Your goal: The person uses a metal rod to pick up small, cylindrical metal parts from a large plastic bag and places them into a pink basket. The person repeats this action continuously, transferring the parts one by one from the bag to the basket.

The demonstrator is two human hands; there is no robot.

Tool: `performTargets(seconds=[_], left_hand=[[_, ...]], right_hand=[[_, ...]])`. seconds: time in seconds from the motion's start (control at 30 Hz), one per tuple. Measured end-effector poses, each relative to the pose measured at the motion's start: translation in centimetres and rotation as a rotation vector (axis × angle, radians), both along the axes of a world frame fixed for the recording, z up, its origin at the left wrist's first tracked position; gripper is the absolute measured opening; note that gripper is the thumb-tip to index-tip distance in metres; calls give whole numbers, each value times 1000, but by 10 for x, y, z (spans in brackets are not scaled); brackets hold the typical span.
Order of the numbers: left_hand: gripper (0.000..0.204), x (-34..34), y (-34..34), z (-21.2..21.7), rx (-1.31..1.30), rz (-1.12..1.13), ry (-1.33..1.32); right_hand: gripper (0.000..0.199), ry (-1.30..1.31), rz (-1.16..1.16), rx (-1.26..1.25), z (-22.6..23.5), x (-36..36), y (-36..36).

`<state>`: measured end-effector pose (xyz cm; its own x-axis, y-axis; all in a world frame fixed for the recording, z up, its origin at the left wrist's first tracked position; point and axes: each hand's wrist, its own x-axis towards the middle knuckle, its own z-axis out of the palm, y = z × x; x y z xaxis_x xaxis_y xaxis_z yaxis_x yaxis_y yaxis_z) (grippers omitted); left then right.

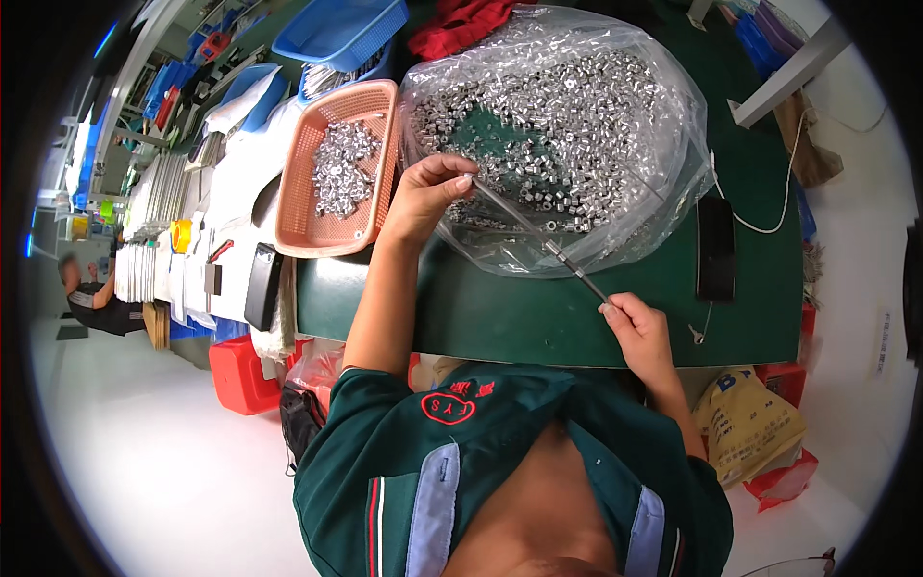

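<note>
A thin metal rod (510, 210) slants between my two hands, over the near edge of a clear plastic bag (673, 115). My left hand (433, 199) pinches its upper left end between thumb and fingers. At the lower right end, my right hand (639, 337) grips the darker part of the rod with thumb and forefinger. A small shiny sleeve-like piece (552, 247) sits around the rod near its middle. Under and beyond the rod, many small silvery metal pieces (596, 106) lie spread on the opened bag.
A pink-orange basket (288, 207) with similar metal pieces stands at the left. Behind it are blue baskets (336, 38) and a red cloth (466, 27). A black phone (715, 248) lies on the green table (481, 322) at right. Another person (106, 298) sits far left.
</note>
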<state>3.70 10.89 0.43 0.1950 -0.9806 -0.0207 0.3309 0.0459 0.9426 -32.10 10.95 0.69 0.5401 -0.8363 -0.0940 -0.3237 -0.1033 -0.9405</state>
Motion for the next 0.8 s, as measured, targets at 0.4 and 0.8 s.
performTargets(seconds=[0.4, 0.8], left_hand=[[22, -39, -6, 2, 119, -415, -362], [17, -26, -61, -9, -111, -7, -1514]], right_hand=[[10, -41, -74, -25, 0, 19, 6], [14, -106, -215, 134, -13, 9, -4]])
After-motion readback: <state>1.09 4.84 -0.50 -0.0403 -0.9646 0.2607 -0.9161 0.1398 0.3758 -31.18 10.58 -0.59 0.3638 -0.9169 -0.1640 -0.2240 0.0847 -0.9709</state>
